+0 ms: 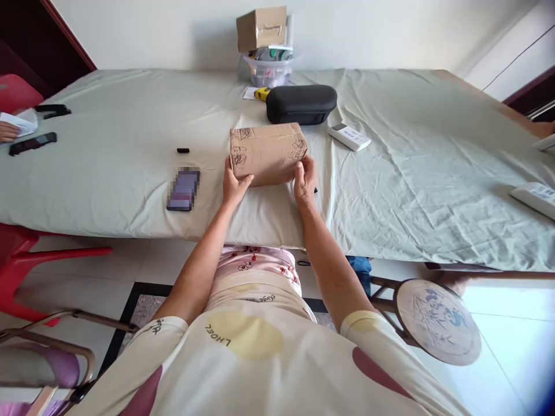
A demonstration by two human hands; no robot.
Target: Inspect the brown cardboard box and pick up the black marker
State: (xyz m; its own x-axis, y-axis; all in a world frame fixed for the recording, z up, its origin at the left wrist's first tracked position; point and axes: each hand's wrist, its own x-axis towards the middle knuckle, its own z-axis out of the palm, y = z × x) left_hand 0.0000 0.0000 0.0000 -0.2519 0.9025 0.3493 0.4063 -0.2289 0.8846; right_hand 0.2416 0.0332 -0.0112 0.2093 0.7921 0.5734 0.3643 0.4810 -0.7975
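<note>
Between my two hands is a brown cardboard box (266,156) with black pen scribbles near its corners. My left hand (235,184) grips its lower left edge, thumb on the near face. On the right side, my right hand (305,178) clasps the other lower corner, its thumb up along the edge. A small dark thing (316,190) peeks out beside my right wrist, mostly hidden. To the left lie a phone (184,189) with its screen blurred and a small black piece (182,151).
Behind the box sit a black hard case (302,104), a yellow item (262,93) and a plastic basket (271,75) topped by another carton (262,29). A white device (350,137) lies right. At far left, another person's hand (7,132) shows. A round stool (437,322) stands below.
</note>
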